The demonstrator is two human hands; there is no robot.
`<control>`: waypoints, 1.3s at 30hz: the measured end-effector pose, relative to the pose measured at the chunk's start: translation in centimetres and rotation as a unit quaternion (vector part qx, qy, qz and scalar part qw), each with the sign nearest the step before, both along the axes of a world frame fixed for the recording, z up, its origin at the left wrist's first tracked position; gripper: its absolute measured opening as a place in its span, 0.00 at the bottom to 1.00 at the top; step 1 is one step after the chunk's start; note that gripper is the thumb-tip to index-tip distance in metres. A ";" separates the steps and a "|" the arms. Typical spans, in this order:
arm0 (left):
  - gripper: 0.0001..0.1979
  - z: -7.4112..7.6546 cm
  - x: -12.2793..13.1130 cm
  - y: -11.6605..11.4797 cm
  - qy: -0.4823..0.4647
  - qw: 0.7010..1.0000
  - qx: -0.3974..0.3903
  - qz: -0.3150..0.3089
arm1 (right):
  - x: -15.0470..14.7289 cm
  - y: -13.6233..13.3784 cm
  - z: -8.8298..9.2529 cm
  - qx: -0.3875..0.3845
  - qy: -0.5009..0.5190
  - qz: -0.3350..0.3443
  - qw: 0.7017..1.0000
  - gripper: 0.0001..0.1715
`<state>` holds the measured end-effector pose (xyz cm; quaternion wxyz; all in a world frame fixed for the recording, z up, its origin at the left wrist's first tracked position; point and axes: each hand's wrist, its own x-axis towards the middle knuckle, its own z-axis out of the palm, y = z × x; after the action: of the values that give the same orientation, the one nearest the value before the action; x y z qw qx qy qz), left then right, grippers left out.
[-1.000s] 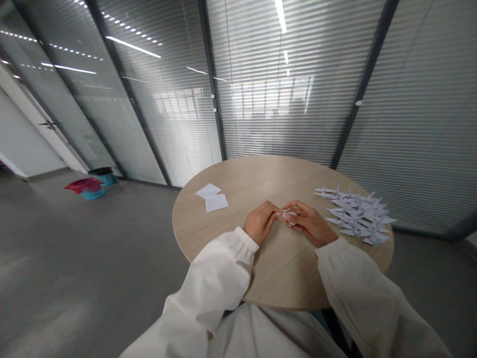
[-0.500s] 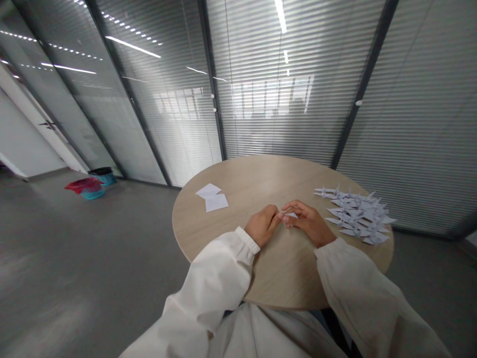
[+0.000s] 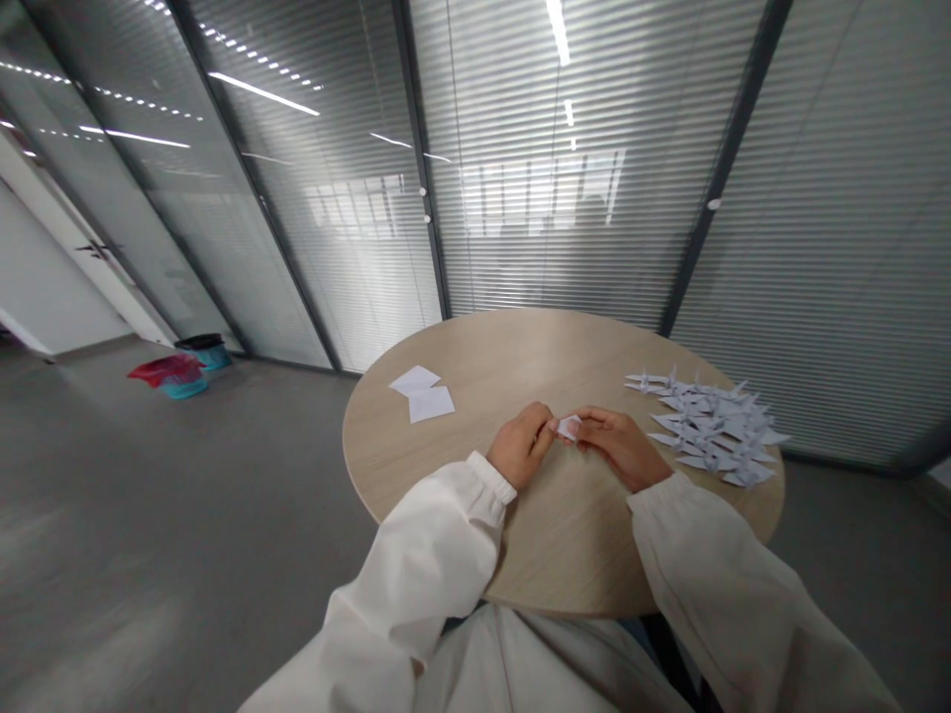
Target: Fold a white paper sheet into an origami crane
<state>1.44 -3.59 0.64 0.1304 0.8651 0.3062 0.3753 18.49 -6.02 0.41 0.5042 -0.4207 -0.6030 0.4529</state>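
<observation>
Both hands meet over the middle of a round wooden table. My left hand and my right hand pinch a small folded piece of white paper between their fingertips, just above the tabletop. Both arms wear loose white sleeves. To the right of my right hand lies a heap of several finished white paper cranes. Two flat white paper sheets lie on the table to the left of my left hand.
Glass partitions with closed blinds stand behind the table. A grey floor spreads out to the left. Far left by the glass wall sit a red basket on a blue bin and a darker bin.
The fingers have worked the paper: my right hand's fingers closed down on it, and the fold now shows as a small white piece between both fingertips. The hands stayed in place.
</observation>
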 end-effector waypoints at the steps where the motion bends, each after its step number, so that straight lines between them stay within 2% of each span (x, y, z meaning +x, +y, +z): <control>1: 0.15 0.0 0.0 0.0 0.002 1.000 0.004 0.001 | 0.1 0.0 0.0 0.001 0.001 -0.004 1.000 0.18; 6: 0.15 0.1 -0.1 0.0 0.006 1.000 0.008 -0.001 | 0.1 -0.2 0.2 -0.004 0.000 -0.026 1.000 0.15; 11: 0.16 0.2 -0.1 -0.1 0.008 1.000 -0.016 0.005 | 0.0 -0.4 0.5 0.002 -0.023 -0.044 0.999 0.15; 19: 0.17 0.3 -0.1 0.2 0.019 0.999 -0.028 -0.018 | -0.1 -0.2 0.4 0.008 -0.041 -0.020 0.999 0.17; 25: 0.18 0.3 0.0 0.1 0.014 0.999 -0.036 -0.017 | 0.0 -0.2 0.4 0.034 -0.056 -0.032 0.997 0.17; 34: 0.19 0.5 0.2 -0.2 0.023 0.993 -0.111 -0.022 | 0.3 0.0 0.0 0.074 -0.090 -0.051 0.992 0.16; 39: 0.20 0.8 0.2 -0.3 0.023 0.992 -0.118 -0.029 | 0.1 0.0 0.2 0.076 -0.086 -0.050 0.992 0.16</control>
<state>1.68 -3.85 1.43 0.2352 0.8607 0.3256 0.3130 18.61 -6.05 0.62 0.5029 -0.4478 -0.6555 0.3419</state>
